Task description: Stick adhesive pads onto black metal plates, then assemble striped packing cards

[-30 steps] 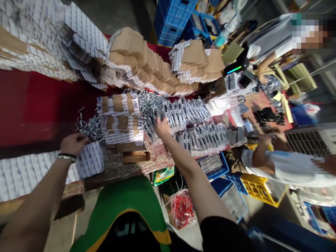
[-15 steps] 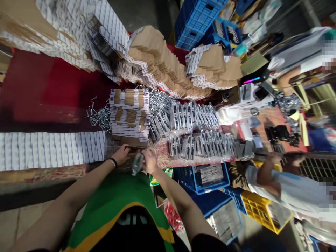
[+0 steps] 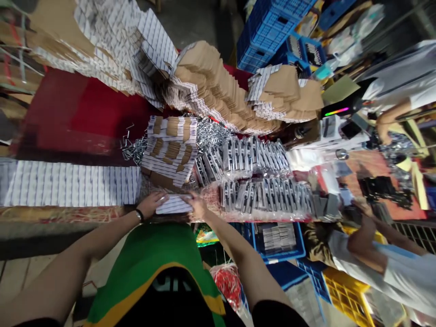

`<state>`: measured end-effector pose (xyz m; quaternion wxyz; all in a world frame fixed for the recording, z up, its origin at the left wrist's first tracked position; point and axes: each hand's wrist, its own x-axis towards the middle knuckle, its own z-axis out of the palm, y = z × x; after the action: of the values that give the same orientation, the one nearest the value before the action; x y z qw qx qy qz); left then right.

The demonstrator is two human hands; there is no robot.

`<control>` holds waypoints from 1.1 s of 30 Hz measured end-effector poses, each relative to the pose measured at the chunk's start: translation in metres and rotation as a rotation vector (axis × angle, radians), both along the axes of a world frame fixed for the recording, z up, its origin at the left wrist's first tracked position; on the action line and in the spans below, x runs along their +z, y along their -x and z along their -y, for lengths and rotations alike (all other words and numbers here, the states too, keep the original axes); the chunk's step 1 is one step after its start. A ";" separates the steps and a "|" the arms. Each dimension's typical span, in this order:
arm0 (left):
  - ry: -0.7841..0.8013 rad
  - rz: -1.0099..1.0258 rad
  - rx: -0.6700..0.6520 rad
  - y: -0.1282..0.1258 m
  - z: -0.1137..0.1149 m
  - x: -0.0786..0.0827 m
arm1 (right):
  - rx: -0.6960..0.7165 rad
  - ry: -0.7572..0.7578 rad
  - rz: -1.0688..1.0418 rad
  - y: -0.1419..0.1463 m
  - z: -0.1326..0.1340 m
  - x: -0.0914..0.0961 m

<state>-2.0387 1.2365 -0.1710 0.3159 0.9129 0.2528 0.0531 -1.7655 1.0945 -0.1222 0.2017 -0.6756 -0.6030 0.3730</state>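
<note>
My left hand (image 3: pixel 152 203) and my right hand (image 3: pixel 196 205) meet at the near table edge, both closed on a small white lined box (image 3: pixel 173 205) held between them. Just beyond the box stands a stack of folded white-and-brown cartons (image 3: pixel 170 150). To its right lie rows of clear-bagged metal parts (image 3: pixel 254 175). A pile of loose shiny metal pieces (image 3: pixel 207 131) lies behind the stack.
A long row of white lined boxes (image 3: pixel 68 184) runs along the left. Heaps of flat brown and white cartons (image 3: pixel 218 91) fill the back of the red table (image 3: pixel 75 118). Blue crates (image 3: pixel 272 27) stand behind and below. Another person's arm (image 3: pixel 371 240) works at right.
My right hand came back from the bagged parts and my left from the loose metal pieces. Both now hold a white box at the near edge; the bagged part seen earlier is out of sight.
</note>
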 end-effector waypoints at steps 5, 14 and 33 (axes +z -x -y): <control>-0.305 -0.258 -0.223 -0.010 0.019 0.025 | 0.358 0.184 0.493 0.016 0.012 0.005; -0.314 -0.335 -0.255 -0.040 0.019 0.027 | 0.294 0.230 0.573 0.030 0.009 0.009; -0.233 -0.287 -0.276 -0.034 0.040 0.024 | 0.327 0.238 0.640 0.046 0.018 0.004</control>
<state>-2.0050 1.1969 -0.1468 0.1736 0.9673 0.1600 -0.0924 -1.8115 1.0762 -0.1186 -0.1391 -0.6715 -0.6878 0.2380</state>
